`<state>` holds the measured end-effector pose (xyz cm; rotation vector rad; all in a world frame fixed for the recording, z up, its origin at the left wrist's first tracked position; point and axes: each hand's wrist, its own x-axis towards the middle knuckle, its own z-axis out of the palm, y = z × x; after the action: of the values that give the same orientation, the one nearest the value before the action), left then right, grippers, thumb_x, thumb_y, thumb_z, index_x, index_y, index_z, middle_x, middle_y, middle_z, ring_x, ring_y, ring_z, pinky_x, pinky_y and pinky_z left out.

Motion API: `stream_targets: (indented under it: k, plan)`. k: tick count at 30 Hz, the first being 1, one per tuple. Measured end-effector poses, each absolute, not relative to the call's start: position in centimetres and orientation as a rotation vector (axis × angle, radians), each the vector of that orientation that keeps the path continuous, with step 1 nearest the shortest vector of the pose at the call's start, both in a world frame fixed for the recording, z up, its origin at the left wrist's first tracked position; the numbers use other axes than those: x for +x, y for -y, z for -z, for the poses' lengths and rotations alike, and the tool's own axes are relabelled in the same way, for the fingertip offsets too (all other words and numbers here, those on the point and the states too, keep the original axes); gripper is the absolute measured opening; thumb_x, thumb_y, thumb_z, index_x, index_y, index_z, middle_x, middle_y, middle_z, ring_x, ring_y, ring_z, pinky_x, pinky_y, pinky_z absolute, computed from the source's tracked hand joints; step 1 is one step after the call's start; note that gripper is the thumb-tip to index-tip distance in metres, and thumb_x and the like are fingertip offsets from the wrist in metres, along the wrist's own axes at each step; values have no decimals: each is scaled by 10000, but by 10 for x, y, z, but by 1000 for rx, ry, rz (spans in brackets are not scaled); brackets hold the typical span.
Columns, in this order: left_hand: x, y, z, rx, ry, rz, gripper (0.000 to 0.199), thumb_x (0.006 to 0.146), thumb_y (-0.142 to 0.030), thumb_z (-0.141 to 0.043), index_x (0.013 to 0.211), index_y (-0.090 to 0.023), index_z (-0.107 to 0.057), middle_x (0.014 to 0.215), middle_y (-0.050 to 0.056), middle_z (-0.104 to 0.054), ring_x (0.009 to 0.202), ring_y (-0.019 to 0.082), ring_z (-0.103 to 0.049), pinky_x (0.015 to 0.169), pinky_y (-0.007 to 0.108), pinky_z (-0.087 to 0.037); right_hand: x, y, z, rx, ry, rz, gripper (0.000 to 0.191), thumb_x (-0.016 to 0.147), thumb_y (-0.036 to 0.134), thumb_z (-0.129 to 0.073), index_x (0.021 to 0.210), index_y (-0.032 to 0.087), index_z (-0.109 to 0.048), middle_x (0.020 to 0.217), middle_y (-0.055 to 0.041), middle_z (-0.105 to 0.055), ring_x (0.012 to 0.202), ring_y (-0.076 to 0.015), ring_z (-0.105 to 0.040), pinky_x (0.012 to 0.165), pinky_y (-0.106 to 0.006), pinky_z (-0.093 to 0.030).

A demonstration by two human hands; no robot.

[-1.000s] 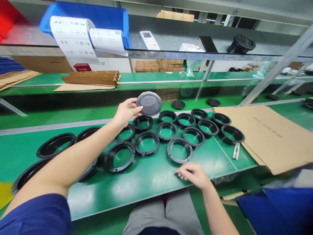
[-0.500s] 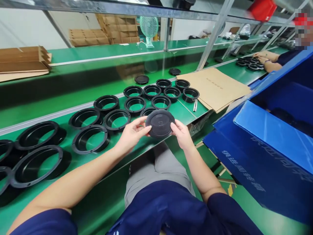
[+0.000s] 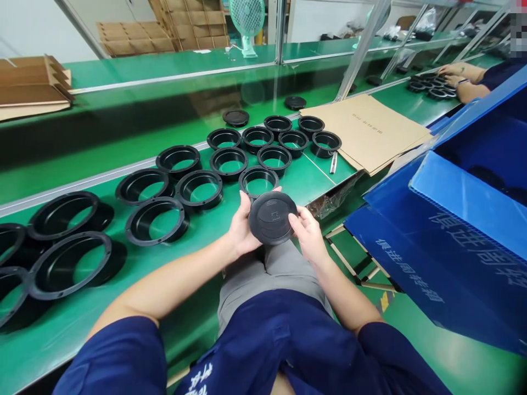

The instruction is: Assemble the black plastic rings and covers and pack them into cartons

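Observation:
A round black disc (image 3: pixel 272 218) with raised markings on its face is held over my lap, just off the table's front edge. My left hand (image 3: pixel 244 226) supports it from the left and from beneath, with part of the fingers hidden behind it. On its right rim my right hand (image 3: pixel 307 233) pinches it between thumb and fingers. Beyond the disc, several black rings (image 3: pixel 258 181) stand on the green table (image 3: pixel 206 230), wide flanges up, spread from the far left to the centre.
Two black discs (image 3: pixel 236 117) lie behind the rings. A small metal tool (image 3: pixel 333 163) lies near flat cardboard (image 3: pixel 366 131). Blue bins (image 3: pixel 411 263) fill the right side. Another person's hands (image 3: pixel 459 74) are over rings at the back right. A green fan (image 3: pixel 247 22) stands behind.
The disc has come closer to my body and tilted more face-up. My left hand has shifted from pinching its left edge to cradling it. The camera view has tipped down a little.

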<state>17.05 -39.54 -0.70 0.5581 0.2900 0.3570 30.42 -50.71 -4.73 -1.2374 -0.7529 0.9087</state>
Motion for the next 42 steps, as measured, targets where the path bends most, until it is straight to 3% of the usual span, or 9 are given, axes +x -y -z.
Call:
stream_targets:
  k: [5,8,11,14,17,23,29,36,42]
  plan:
    - [162,390,13,608,-383,-362,698,812,-583,-702,1397,-214,-605,1299,119,-705,1258,382,-626,1072,571,-502,308,505,44,-1591,1117,-323,438,1004,534,-533,1273,210,-652,1098,-123,-674,1035,-264,-630,967,-456,-547]
    - [164,388,16,644,-473,-369,660,814,-642,-648,1301,-197,-662,1224,126,-733,1216,383,-648,1004,552,-548,309,505,45,-1706,1233,109,607,976,590,-558,1433,193,-593,1327,-193,-536,1289,-355,-480,1130,-584,-410]
    - [168,388,13,665,-511,-409,723,841,-775,-565,1265,-200,-675,1201,124,-739,1194,371,-659,978,528,-564,302,510,51,-1703,1462,208,675,945,695,-538,1492,301,-567,1511,-146,-413,1448,-413,-280,1243,-661,-185]
    - [170,389,11,624,-515,-429,746,856,-794,-545,1279,-193,-674,1215,129,-735,1185,358,-665,985,505,-565,294,519,56,-1557,1840,62,545,906,742,-568,1363,459,-661,1531,-29,-459,1488,-413,-211,1263,-676,-55]
    - [169,389,11,596,-511,-397,740,870,-786,-537,1283,-190,-682,1207,131,-740,1166,355,-676,979,498,-568,301,522,53,-1479,1885,-37,431,954,693,-524,1295,495,-698,1522,24,-477,1477,-372,-268,1279,-639,-91]
    - [168,388,19,617,-482,-304,782,877,-822,-501,1345,-216,-657,1153,120,-758,1136,352,-695,963,504,-569,335,502,38,-1581,1584,27,449,1062,520,-365,1271,377,-735,1622,-5,-332,1503,-364,-236,1263,-623,-197]
    - [167,388,22,596,-502,-255,781,838,-823,-578,1384,-266,-627,1192,113,-745,1123,360,-698,917,513,-581,334,493,47,-1608,1639,-65,501,1056,588,-340,1168,363,-774,1567,-7,-444,1511,-339,-235,1277,-628,-149]
    - [167,385,18,587,-513,-231,807,822,-883,-515,1286,-243,-676,1144,129,-752,1115,381,-698,881,531,-573,338,495,30,-1464,1410,-349,645,1073,609,-216,1183,288,-764,1491,-58,-530,1438,-271,-430,1231,-515,-366]
    - [166,382,25,506,-562,-202,748,799,-876,-559,1115,-217,-720,1106,147,-762,1135,401,-690,899,557,-560,334,496,32,-1462,1383,-395,615,1077,603,-243,1181,285,-759,1412,-75,-597,1394,-250,-489,1208,-490,-395]
